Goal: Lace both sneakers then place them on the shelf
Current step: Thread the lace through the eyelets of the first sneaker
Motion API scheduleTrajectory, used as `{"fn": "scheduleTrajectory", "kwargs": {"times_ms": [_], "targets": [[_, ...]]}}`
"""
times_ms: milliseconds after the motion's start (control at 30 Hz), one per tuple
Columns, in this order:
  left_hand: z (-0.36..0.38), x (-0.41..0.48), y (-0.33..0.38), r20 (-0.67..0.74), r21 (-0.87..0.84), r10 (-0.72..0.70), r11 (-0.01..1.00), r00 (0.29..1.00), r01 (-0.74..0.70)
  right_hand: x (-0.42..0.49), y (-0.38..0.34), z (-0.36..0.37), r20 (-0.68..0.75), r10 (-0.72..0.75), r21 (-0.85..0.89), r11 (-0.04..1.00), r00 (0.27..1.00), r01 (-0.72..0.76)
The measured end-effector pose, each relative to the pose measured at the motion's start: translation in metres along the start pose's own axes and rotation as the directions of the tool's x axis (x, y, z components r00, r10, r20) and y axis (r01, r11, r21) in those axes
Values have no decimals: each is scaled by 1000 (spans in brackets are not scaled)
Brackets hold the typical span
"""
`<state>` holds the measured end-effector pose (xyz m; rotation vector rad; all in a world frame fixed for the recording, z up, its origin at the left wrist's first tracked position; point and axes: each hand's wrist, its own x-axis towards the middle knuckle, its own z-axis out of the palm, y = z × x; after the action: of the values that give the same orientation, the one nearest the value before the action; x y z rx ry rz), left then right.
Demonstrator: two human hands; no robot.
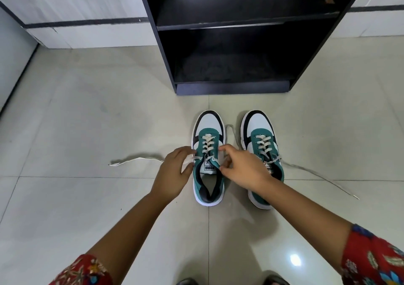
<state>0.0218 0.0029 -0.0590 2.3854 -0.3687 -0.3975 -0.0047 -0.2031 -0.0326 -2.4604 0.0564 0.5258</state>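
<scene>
Two teal, white and black sneakers stand side by side on the floor, toes toward the shelf. The left sneaker has a white lace threaded most of the way up. My left hand pinches that lace beside the shoe's left edge; the loose end trails off to the left on the tiles. My right hand grips the teal top eyelet flap on the shoe's right side. The right sneaker is partly hidden by my right wrist; its lace end runs out to the right.
A dark open shelf unit stands on the floor just beyond the shoes, with a low compartment and one above. White wall panels run behind it. Glossy beige tiles surround everything. Two dark shapes sit at the bottom edge.
</scene>
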Motion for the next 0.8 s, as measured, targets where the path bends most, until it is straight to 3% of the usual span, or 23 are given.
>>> {"fn": "scheduleTrajectory", "kwargs": {"times_ms": [233,367,500,633,800], "targets": [[-1,-1,0,-98,39,31,999,995,-27,-1,-3,-2,-108,-29,-31,999,994,26],[-6,0,4,-92,-29,2,1000,996,-5,2,-3,-9,-66,33,199,980,997,-19],[-8,5,5,-120,61,76,996,990,-69,4,-5,-4,-107,-39,34,998,993,43],[-15,3,8,-196,50,97,995,976,-89,3,-3,0,-147,-63,51,996,987,71],[-14,-4,8,-263,-39,13,999,965,-24,4,-5,8,-179,-86,92,990,980,103]]}}
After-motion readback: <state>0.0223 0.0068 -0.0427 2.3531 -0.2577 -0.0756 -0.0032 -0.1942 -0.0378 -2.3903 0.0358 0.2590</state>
